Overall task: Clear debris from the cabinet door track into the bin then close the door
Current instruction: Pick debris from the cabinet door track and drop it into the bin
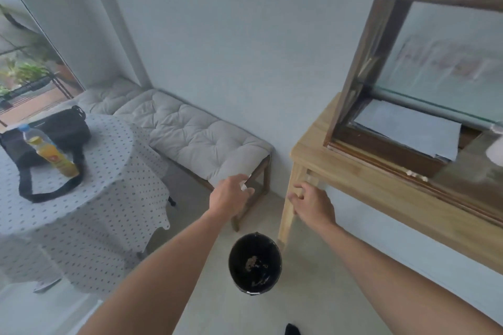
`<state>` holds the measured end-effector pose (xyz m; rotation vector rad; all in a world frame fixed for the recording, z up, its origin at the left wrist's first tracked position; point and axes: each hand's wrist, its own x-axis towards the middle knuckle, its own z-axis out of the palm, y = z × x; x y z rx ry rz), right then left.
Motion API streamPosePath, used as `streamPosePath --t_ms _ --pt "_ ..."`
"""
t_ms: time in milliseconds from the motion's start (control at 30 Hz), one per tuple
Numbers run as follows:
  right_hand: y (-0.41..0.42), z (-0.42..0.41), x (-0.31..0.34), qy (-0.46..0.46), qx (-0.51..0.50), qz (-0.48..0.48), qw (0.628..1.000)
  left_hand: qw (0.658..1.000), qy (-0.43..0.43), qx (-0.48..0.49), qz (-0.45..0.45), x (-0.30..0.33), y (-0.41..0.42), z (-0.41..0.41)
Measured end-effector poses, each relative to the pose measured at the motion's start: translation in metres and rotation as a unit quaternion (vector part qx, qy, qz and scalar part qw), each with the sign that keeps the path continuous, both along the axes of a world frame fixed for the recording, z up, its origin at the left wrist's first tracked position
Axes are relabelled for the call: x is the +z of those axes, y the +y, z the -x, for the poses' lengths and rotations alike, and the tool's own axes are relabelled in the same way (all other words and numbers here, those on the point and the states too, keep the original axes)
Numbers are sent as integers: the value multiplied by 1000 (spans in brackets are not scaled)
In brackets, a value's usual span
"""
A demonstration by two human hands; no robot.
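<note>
Both hands hang above the black bin [255, 264] at six o'clock on the floor. Left hand [231, 194] pinches small white debris [243, 186] at its fingertips; right hand [313, 205] is loose, fingers spread and empty. More crumbs [416, 174] sit in the cabinet door track [381, 164] at three o'clock.

- Left hand [231, 196]: bare, with no glove, ring or watch visible.
- Right hand [313, 205]: likewise bare, the wrist unadorned.
- Both forearms were uncovered along their whole visible length; no sleeve edge entered the view.
</note>
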<state>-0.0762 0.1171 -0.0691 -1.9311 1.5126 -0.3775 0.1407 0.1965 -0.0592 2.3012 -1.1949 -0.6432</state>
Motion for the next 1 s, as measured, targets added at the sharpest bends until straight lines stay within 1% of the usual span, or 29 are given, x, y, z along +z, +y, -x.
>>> streamPosePath --t_ms 300,467,600,767,867,1000 --pt "-1 46 55 -26 -68 52 996 992 -29 -99 68 55 -39 41" --pt "-12 80 75 -30 -123 73 989 986 -34 -139 89 72 -62 72" --pt "-23 110 88 -55 -176 81 980 978 -52 -179 98 85 -84 99" --pt "-34 146 93 -57 -216 91 970 968 -52 -224 97 95 -113 137" --pt "-41 165 90 -59 -235 90 966 963 -70 -240 100 94 -127 161" --pt "-49 185 85 -53 -256 85 961 954 -59 -269 122 88 -145 191"
